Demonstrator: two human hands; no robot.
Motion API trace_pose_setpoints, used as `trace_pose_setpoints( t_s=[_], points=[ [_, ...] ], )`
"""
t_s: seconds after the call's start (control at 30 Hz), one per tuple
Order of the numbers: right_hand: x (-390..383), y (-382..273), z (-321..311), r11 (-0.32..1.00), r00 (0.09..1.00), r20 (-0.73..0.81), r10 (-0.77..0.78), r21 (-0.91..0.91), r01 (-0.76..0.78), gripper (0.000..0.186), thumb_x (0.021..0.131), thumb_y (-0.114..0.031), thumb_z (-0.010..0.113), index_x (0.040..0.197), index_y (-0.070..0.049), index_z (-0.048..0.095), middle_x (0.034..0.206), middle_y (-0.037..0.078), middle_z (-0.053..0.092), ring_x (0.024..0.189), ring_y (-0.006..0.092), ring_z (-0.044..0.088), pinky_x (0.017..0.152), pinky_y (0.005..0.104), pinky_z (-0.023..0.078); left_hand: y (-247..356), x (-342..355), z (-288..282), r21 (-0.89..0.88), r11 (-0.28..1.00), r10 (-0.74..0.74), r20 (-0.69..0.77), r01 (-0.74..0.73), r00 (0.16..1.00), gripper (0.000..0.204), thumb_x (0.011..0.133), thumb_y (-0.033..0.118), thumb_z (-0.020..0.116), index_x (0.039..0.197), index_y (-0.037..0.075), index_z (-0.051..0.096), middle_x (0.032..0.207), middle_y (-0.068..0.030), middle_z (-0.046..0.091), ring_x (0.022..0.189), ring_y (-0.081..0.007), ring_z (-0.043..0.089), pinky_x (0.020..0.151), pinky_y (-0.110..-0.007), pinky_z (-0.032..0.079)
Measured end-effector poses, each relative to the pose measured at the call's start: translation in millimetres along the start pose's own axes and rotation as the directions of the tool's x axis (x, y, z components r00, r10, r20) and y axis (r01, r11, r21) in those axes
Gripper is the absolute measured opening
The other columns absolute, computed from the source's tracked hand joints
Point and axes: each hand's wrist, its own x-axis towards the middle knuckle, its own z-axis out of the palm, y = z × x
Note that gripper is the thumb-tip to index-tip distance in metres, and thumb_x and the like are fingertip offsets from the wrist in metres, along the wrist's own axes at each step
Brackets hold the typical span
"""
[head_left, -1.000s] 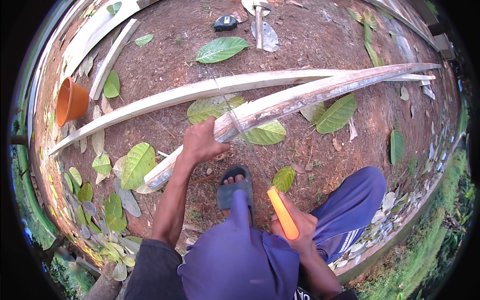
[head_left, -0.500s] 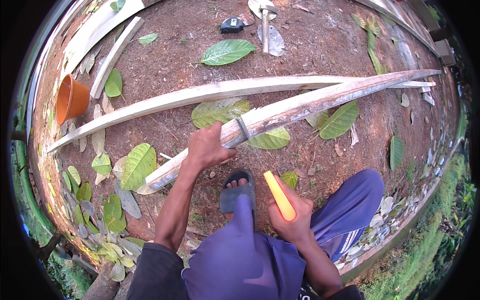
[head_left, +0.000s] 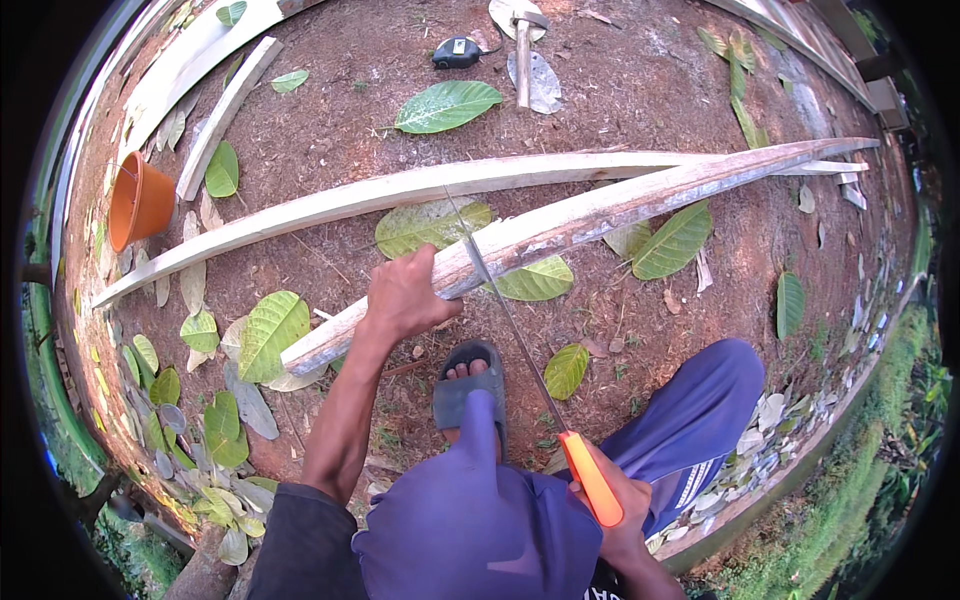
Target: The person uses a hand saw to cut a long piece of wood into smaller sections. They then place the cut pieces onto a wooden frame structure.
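Note:
A long piece of timber (head_left: 585, 222), pale on top with rough bark along its side, slants from lower left to upper right. My left hand (head_left: 405, 292) is closed over it near its lower-left end, left of the saw blade. In my right hand (head_left: 630, 508) is the orange handle of a handsaw (head_left: 592, 482), down by my right thigh. Its thin blade stretches up and away, crossing the timber just right of my left hand. Whether the teeth have bitten into the wood, I cannot tell.
Another long pale batten (head_left: 330, 208) lies behind, crossed by the timber at right. An orange pot (head_left: 142, 202) and a short plank (head_left: 228, 115) are at left. Farther off lie a tape measure (head_left: 457, 53) and a hammer (head_left: 523, 62). My sandalled foot (head_left: 468, 395) is close below the timber.
My right hand has drawn the saw back toward me and slightly right, so more blade shows between handle and timber. My left hand stays on the timber.

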Motion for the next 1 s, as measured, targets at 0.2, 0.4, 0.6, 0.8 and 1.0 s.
trace_pose_setpoints(
  t_s=[0.2, 0.4, 0.6, 0.8, 1.0],
  points=[
    [86, 7, 48, 0.999, 0.995, -0.093, -0.026, 0.039, 0.030, 0.048, 0.081, 0.002, 0.069, 0.129, 0.006, 0.067, 0.081, 0.012, 0.074, 0.066, 0.0132, 0.071, 0.065, 0.0275, 0.056, 9, -5, 2, -0.010, 0.999, 0.038, -0.017, -0.039, 0.999, 0.054, 0.069, 0.038, 0.083, 0.101, -0.001, 0.061, 0.088, -0.0218, 0.073, 0.082, -0.0365, 0.073, 0.080, -0.049, 0.059],
    [-3, 10, 6, 0.999, 0.999, 0.046, 0.024, -0.030, -0.022, 0.057, 0.077, 0.005, 0.070, 0.134, 0.011, 0.063, 0.114, 0.021, 0.076, 0.085, 0.0256, 0.079, 0.077, 0.0331, 0.062, 7, -15, 5, -0.023, 1.000, 0.007, -0.007, -0.007, 1.000, 0.056, 0.068, 0.038, 0.083, 0.100, -0.001, 0.062, 0.090, -0.0239, 0.073, 0.082, -0.0375, 0.074, 0.078, -0.049, 0.059],
    [80, 12, 48, 0.999, 0.999, -0.013, -0.032, -0.018, 0.031, 0.055, 0.080, 0.003, 0.069, 0.134, 0.009, 0.063, 0.114, 0.021, 0.076, 0.078, 0.0253, 0.078, 0.071, 0.0321, 0.061, 8, -20, 8, -0.055, 0.995, 0.082, -0.014, -0.082, 0.997, 0.055, 0.066, 0.036, 0.084, 0.099, -0.002, 0.062, 0.089, -0.0252, 0.073, 0.082, -0.0394, 0.074, 0.077, -0.051, 0.059],
    [13, 12, 18, 0.992, 0.996, 0.030, 0.088, 0.089, -0.091, 0.059, 0.079, 0.003, 0.072, 0.136, 0.010, 0.061, 0.111, 0.022, 0.076, 0.074, 0.0225, 0.077, 0.068, 0.0304, 0.060, 5, -16, 13, -0.027, 0.999, 0.033, -0.018, -0.033, 0.999, 0.054, 0.067, 0.036, 0.083, 0.098, -0.003, 0.061, 0.092, -0.0255, 0.073, 0.083, -0.0394, 0.074, 0.079, -0.050, 0.059],
    [16, 0, 3, 1.000, 1.000, 0.026, -0.008, -0.003, 0.008, 0.056, 0.079, -0.001, 0.076, 0.132, 0.011, 0.063, 0.108, 0.021, 0.077, 0.071, 0.0222, 0.077, 0.065, 0.0322, 0.060, 3, 2, -7, 0.045, 0.999, 0.005, 0.019, -0.006, 1.000, 0.054, 0.069, 0.037, 0.083, 0.101, -0.002, 0.062, 0.092, -0.0235, 0.073, 0.082, -0.0356, 0.074, 0.080, -0.048, 0.059]
  ],
)
